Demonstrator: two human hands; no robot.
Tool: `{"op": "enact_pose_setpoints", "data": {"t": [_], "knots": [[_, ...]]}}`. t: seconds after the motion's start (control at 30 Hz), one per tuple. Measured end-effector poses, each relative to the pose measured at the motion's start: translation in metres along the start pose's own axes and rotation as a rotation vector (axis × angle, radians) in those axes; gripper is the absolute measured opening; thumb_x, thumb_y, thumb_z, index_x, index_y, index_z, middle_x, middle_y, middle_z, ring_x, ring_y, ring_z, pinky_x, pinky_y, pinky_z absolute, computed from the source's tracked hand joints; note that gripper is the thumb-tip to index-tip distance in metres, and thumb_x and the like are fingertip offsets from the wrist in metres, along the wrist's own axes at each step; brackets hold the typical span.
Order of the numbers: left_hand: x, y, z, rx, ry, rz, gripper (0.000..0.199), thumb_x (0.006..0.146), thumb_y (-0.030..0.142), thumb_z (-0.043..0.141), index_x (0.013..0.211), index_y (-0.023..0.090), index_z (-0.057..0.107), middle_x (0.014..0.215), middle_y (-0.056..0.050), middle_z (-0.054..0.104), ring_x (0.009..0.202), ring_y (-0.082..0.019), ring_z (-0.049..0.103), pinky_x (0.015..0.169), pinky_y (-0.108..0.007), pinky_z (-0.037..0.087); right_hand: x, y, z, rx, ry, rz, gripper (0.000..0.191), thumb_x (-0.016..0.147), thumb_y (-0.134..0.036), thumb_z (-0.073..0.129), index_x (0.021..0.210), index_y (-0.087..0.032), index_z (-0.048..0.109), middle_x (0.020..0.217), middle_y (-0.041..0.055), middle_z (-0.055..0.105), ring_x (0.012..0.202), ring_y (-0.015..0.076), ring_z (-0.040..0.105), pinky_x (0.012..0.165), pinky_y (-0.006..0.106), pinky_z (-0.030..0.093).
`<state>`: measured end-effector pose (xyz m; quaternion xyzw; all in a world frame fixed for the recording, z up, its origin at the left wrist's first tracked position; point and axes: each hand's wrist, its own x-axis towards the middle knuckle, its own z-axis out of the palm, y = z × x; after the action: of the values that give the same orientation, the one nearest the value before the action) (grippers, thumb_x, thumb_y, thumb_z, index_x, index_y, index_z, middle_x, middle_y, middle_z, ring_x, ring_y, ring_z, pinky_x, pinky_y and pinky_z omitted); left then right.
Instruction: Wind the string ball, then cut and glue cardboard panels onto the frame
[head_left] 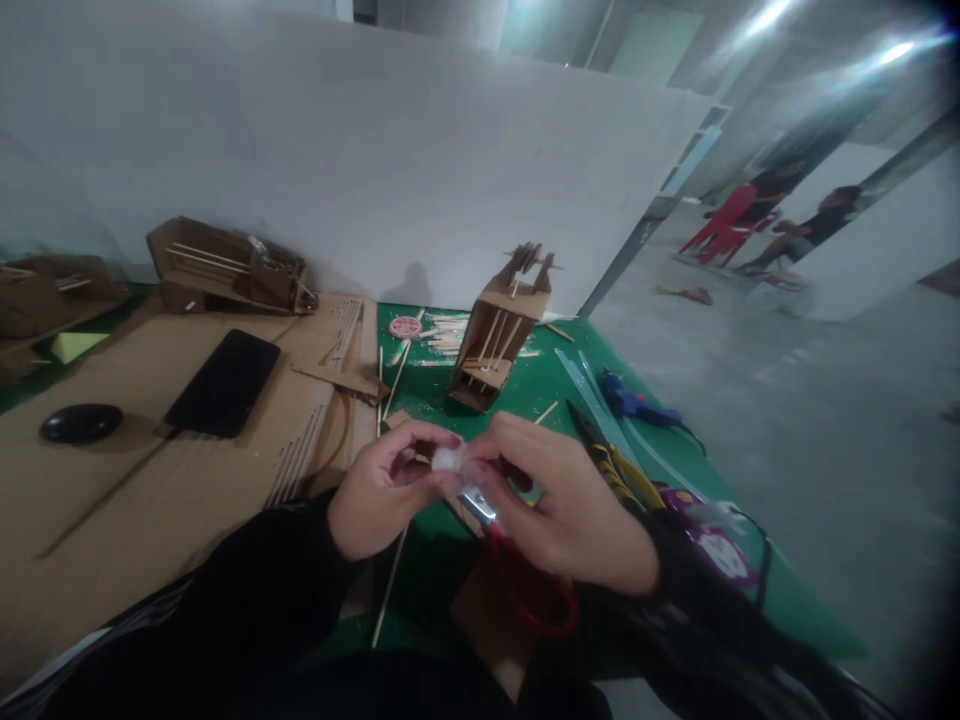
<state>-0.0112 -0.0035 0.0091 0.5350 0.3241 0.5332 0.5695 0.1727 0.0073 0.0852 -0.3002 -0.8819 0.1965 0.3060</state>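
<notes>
Between the fingertips of both hands is a small whitish, translucent wad point(448, 458); its exact kind is too blurred to tell. My left hand point(386, 485) pinches it from the left, thumb below and fingers above. From the right, my right hand point(551, 500) pinches its other side. Beneath the right hand lie red-handled scissors point(544, 615), their blades partly hidden by the fingers. Beyond the hands, a cardboard frame point(495, 340) with thin sticks through it stands on the green table.
Pliers point(619, 465), a blue glue gun point(637, 400) and clear glue sticks point(589, 395) lie at right. Loose sticks point(450, 335) are behind. A black phone point(225, 383), a mouse point(81, 424) and another cardboard structure point(232, 268) sit at left. The white partition point(360, 150) closes off the back.
</notes>
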Motion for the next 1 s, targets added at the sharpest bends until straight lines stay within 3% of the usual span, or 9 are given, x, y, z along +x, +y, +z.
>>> {"op": "enact_pose_setpoints", "data": {"t": [0.17,0.4,0.67,0.83,1.0], "knots": [[0.000,0.002,0.000,-0.114,0.025,-0.055,0.035,0.068,0.020,0.084,0.095,0.019,0.060,0.095,-0.002,0.064,0.088,-0.015,0.064,0.078,-0.025,0.053,0.017,0.023,0.001,0.176,0.046,0.045,0.013,0.092,-0.026,0.060,0.087,-0.018,0.069,0.075,0.0025,0.062,0.065,0.0141,0.055,0.056,0.026,0.042],[-0.002,0.000,0.001,-0.047,0.015,0.004,0.030,0.077,0.018,0.076,0.103,0.020,0.061,0.106,-0.005,0.063,0.102,-0.018,0.063,0.092,-0.030,0.051,0.018,0.053,0.029,0.540,0.126,0.326,0.024,0.085,-0.041,0.068,0.080,-0.017,0.067,0.069,-0.0004,0.064,0.055,0.0106,0.053,0.050,0.022,0.043],[-0.002,-0.001,0.004,0.021,0.051,0.056,0.036,0.084,0.021,0.070,0.119,0.023,0.062,0.127,-0.007,0.059,0.117,-0.020,0.058,0.099,-0.029,0.049,0.006,0.060,0.057,0.467,0.293,0.351,0.019,0.090,-0.035,0.059,0.083,-0.017,0.063,0.071,0.0002,0.061,0.061,0.0122,0.053,0.054,0.022,0.042],[0.001,0.002,0.002,0.047,0.148,0.042,0.035,0.084,0.026,0.071,0.116,0.018,0.062,0.116,-0.009,0.067,0.105,-0.020,0.065,0.092,-0.030,0.052,-0.002,0.055,0.070,0.383,0.220,0.302,0.014,0.088,-0.026,0.058,0.078,-0.017,0.060,0.072,0.0008,0.059,0.065,0.0140,0.051,0.061,0.025,0.042],[0.002,-0.001,-0.001,0.149,0.209,0.074,0.035,0.082,0.024,0.072,0.115,0.019,0.061,0.110,-0.006,0.067,0.099,-0.018,0.064,0.089,-0.027,0.051,-0.016,0.031,0.060,0.247,0.103,0.194,0.012,0.091,-0.020,0.054,0.083,-0.017,0.061,0.075,0.0022,0.058,0.065,0.0138,0.047,0.062,0.026,0.038]]}}
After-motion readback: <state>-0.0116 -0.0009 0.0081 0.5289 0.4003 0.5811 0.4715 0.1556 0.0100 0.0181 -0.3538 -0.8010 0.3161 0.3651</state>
